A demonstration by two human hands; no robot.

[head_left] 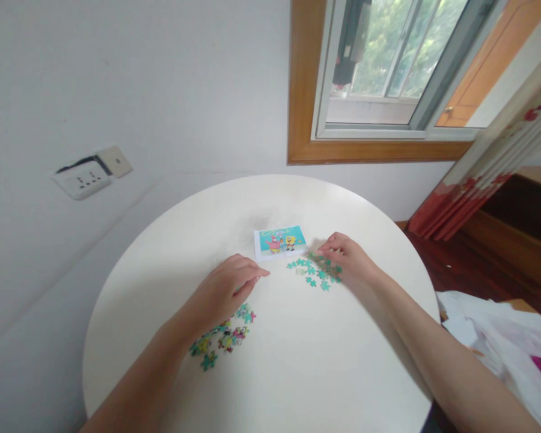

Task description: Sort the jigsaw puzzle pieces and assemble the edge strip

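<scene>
Left hand [228,288]: mixed pieces [226,341] beneath | right hand [346,254]: green pieces [310,270] at fingertips [326,247]

We observe the left forearm [160,352] crossing the near-left edge of the surface [297,373], left hand [232,282] palm down, index finger extended. We record the right forearm [428,337] crossing the right edge, right hand [346,255] with fingers curled toward the thumb.

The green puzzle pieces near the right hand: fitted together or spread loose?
Spread loose: the green puzzle pieces lie scattered beside the right hand, with white table showing between many.
</scene>
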